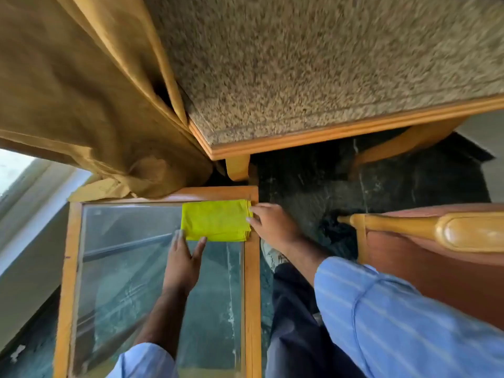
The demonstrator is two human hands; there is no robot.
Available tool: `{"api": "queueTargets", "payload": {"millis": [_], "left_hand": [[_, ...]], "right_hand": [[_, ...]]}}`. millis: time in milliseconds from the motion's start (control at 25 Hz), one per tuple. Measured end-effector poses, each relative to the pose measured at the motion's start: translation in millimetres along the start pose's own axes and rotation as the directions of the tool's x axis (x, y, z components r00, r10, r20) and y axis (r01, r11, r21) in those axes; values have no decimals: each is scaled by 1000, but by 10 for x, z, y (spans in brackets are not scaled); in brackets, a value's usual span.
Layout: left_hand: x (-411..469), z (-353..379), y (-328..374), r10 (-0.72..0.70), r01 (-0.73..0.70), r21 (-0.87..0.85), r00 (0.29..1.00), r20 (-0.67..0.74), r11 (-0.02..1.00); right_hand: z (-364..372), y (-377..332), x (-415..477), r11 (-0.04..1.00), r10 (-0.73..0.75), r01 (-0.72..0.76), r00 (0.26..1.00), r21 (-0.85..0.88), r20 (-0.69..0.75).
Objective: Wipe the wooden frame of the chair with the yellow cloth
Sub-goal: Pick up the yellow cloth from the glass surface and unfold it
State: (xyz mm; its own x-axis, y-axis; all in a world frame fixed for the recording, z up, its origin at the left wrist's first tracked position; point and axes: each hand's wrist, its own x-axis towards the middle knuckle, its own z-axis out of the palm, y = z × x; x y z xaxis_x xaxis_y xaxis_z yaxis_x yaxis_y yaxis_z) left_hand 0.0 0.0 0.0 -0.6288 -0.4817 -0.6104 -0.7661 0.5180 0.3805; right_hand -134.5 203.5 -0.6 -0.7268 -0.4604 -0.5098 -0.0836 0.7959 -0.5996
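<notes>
A folded yellow cloth (216, 220), seemingly soft and light, lies on a glass-topped table's (252, 268) corner, the open left hand (183, 264) and right hand (272, 224) touching its edges, best pinched there.

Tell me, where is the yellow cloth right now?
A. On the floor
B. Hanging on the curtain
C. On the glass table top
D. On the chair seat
C: the folded cloth lies flat in the corner of the glass table, with the left hand and right hand touching its edges.
</notes>
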Motion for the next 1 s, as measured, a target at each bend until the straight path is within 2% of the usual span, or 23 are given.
{"api": "queueTargets", "payload": {"millis": [80,160,240,320,440,480,560,640,760,920,1000], "left_hand": [[285,168,-78,-38,31,-61,991,-127,998],[522,231,-81,-58,48,-65,985,-165,997],[736,321,-107,-81,74,-41,975,-209,996],[876,303,-88,-141,138,-29,957,-253,990],[883,308,-53,-205,181,-126,954,-218,975],[764,284,-20,-215,168,-225,955,-205,960],[414,243,91,-248,147,-490,957,-148,859],[-13,255,379,-211,117,-646,975,-69,754],[-683,378,1048,-98,78,-737,995,17,671],[-1412,608,2120,145,29,-840,981,128,541],[-1668,702,2717,314,17,-849,925,214,529]], "right_hand": [[201,5,378,999,-13,14,999,-52,33],[337,-43,601,990,-30,38,997,-136,67],[521,-13,698,959,-55,64,998,-277,41],[574,27,716,957,-25,20,1000,-291,-16],[465,80,659,991,90,-91,996,-102,-16],[415,71,570,992,125,-125,992,9,24],[281,60,288,942,184,-202,979,266,91],[-21,146,-88,869,227,-221,973,443,41],[-798,387,-675,761,286,-81,932,644,-222],[-2155,897,-1589,767,317,63,828,638,-462],[-2755,1275,-2104,765,351,58,798,641,-491]]}}
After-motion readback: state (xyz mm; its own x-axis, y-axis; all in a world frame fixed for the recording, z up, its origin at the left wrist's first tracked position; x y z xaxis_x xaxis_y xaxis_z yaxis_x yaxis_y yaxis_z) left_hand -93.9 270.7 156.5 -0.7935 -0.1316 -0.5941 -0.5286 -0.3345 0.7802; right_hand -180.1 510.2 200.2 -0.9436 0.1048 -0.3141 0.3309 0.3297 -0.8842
